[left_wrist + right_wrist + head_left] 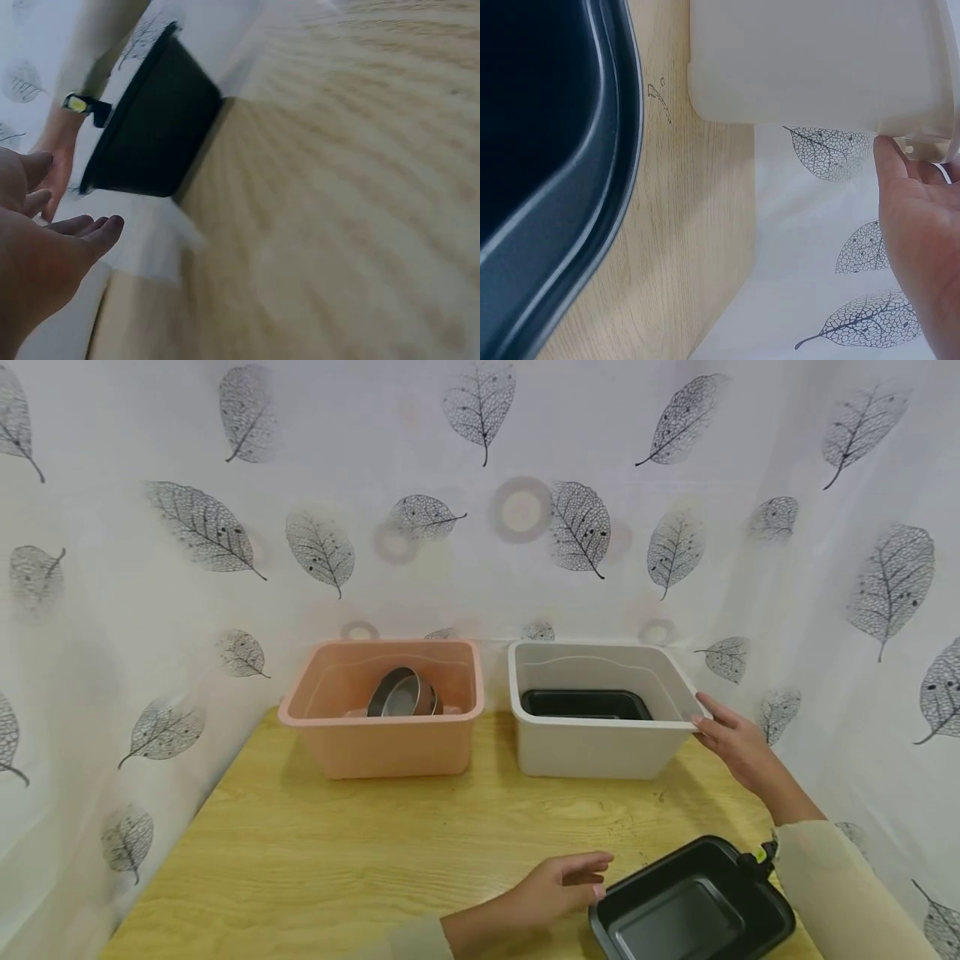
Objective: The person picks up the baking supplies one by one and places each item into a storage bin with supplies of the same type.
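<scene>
My right hand (738, 752) grips the right front corner of a white plastic bin (592, 752). In the right wrist view, its thumb (892, 161) lies against the bin just below the rim, and the other fingers are partly hidden. A black rectangular baking pan (678, 910) stands on the table under my right forearm. At that pan's left edge is my left hand (551, 889), with relaxed fingers and nothing held. The left wrist view shows the pan's dark outer wall (161, 120) beyond those fingers. Inside the white bin lies another black pan (585, 703).
Left of the white bin stands an orange plastic bin (390, 752) with round metal tins (405, 693) in it. Both bins sit near the back of the wooden table (337, 852). A leaf-patterned curtain (465, 585) hangs behind and at both sides.
</scene>
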A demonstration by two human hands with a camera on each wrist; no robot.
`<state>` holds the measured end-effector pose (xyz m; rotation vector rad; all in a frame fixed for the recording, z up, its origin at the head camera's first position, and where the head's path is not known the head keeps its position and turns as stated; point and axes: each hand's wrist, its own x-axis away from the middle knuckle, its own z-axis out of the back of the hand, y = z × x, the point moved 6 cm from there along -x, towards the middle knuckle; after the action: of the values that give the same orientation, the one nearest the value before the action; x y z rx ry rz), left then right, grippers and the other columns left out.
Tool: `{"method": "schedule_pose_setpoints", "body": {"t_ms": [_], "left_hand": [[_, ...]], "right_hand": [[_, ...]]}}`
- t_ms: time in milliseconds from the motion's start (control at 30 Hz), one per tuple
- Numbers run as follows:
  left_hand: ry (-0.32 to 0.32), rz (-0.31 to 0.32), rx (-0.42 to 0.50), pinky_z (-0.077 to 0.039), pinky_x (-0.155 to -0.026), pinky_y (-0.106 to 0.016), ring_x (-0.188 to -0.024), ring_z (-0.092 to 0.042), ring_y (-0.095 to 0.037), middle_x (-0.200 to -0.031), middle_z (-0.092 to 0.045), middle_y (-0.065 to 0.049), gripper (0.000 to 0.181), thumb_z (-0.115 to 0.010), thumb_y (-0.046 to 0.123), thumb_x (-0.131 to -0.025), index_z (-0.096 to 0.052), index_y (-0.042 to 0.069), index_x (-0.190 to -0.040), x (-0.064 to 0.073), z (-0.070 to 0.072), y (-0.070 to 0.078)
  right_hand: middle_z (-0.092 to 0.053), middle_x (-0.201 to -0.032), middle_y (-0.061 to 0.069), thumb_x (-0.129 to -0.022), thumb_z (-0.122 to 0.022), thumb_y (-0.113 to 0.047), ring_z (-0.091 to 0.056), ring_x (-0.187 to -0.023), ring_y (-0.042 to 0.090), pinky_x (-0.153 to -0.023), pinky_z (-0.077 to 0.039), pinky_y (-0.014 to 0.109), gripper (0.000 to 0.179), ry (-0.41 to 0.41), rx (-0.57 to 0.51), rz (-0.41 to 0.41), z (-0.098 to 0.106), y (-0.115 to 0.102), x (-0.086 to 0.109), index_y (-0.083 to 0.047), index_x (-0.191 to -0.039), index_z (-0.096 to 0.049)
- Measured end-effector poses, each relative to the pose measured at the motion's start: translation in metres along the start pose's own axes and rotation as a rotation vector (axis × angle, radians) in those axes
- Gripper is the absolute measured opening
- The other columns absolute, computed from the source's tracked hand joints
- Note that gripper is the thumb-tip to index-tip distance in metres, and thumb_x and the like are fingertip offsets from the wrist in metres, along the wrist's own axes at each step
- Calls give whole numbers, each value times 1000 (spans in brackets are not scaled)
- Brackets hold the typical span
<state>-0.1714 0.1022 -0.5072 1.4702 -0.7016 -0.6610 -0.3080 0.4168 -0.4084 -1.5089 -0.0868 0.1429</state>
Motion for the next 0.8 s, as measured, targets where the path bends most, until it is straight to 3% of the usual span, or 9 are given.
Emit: {"method": "schedule_pose_setpoints", "body": {"t_ms": [100, 200, 267, 333, 433, 600, 633, 700, 800], "left_hand": [[-36, 16, -15, -49, -97, -17, -131, -54, -8, -151, -52, -1, 47, -57, 21, -104, -50, 17, -150, 0, -12, -7], [-59, 37, -72, -49, -82, -14, -92, -61, 1, -138, -60, 12, 45, -57, 24, -104, -52, 25, -149, 0, -19, -11], [-70, 46, -103, -45, -72, -15, -66, -48, 0, -124, -60, 18, 44, -57, 26, -104, -53, 29, -148, -1, -21, -13], [-78, 53, -107, -39, -65, -17, -55, -32, -6, -118, -59, 19, 44, -56, 26, -104, -52, 30, -148, -1, -22, -15], [-76, 43, -113, -41, -69, -17, -58, -34, -5, -130, -57, 17, 44, -56, 25, -104, -52, 28, -148, -1, -22, -16], [-62, 40, -141, -43, -80, -18, -91, -51, 2, -146, -51, 16, 44, -55, 26, -105, -53, 29, -148, 0, -23, -16], [-62, 41, -138, -44, -79, -17, -83, -50, 0, -145, -52, 15, 44, -55, 26, -105, -52, 28, -148, 1, -24, -16], [-63, 38, -143, -44, -80, -17, -89, -51, 3, -147, -51, 14, 44, -54, 25, -105, -52, 27, -149, 1, -24, -15], [-68, 48, -121, -44, -69, -17, -64, -45, -1, -146, -52, 11, 43, -54, 24, -105, -52, 25, -149, 2, -25, -15]], "right_hand": [[15, -163, 31, -107, -50, -17, -58, -110, -14, -91, -50, 8, 74, 4, 10, -5, 1, 1, 0, -4, -160, -1], [15, -163, 30, -107, -50, -18, -57, -111, -15, -91, -49, 8, 74, 0, 26, -9, 1, 0, 1, -5, -161, 0], [15, -163, 29, -107, -50, -19, -56, -111, -16, -91, -49, 8, 74, -3, 38, -12, 1, 0, 1, -6, -161, 0], [15, -164, 28, -107, -50, -20, -56, -111, -16, -92, -49, 8, 74, -5, 46, -14, 1, 0, 1, -7, -161, 0], [15, -164, 28, -107, -50, -20, -56, -110, -16, -92, -49, 8, 74, 1, 43, -18, 0, 0, 1, -7, -161, -1], [16, -164, 26, -107, -50, -20, -56, -110, -17, -92, -49, 8, 74, 2, 30, -18, 0, 0, 1, -8, -161, 0], [16, -164, 27, -107, -50, -20, -56, -110, -17, -92, -49, 8, 75, 1, 29, -17, 0, 0, 1, -7, -161, 0], [16, -164, 27, -107, -50, -20, -56, -110, -17, -92, -49, 8, 75, 0, 31, -14, 0, 0, 1, -7, -161, 0], [15, -164, 28, -107, -50, -19, -56, -111, -16, -92, -49, 8, 74, 1, 22, -9, 0, 0, 1, -7, -161, 0]]}}
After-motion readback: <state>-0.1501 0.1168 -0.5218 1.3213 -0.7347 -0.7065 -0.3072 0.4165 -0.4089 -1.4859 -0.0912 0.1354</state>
